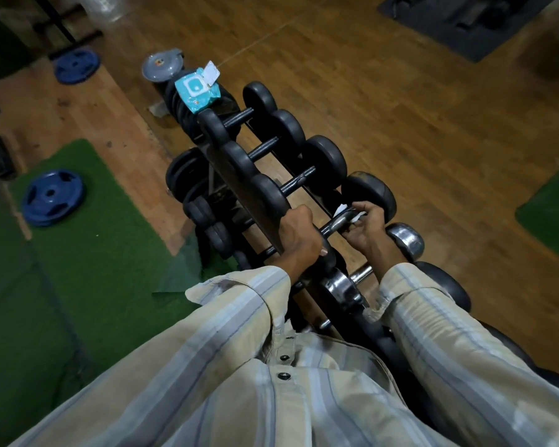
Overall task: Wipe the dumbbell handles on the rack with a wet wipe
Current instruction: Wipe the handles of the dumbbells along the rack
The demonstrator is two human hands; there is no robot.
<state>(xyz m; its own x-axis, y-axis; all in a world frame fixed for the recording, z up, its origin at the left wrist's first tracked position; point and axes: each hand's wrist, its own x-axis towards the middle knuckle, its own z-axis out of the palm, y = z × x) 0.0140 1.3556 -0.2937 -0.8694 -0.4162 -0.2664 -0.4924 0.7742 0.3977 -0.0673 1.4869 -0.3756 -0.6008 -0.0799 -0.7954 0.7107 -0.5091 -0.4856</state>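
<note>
Right hand (367, 225) curled round wipe (344, 211) on handle (334, 224); left hand (299, 232) gripping bar end. Risk: wipe slipping off, pinched fingers.

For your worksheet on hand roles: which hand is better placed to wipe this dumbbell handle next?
The right hand: it already holds the wet wipe around the handle, while the left hand only grips the dumbbell's end.
</note>
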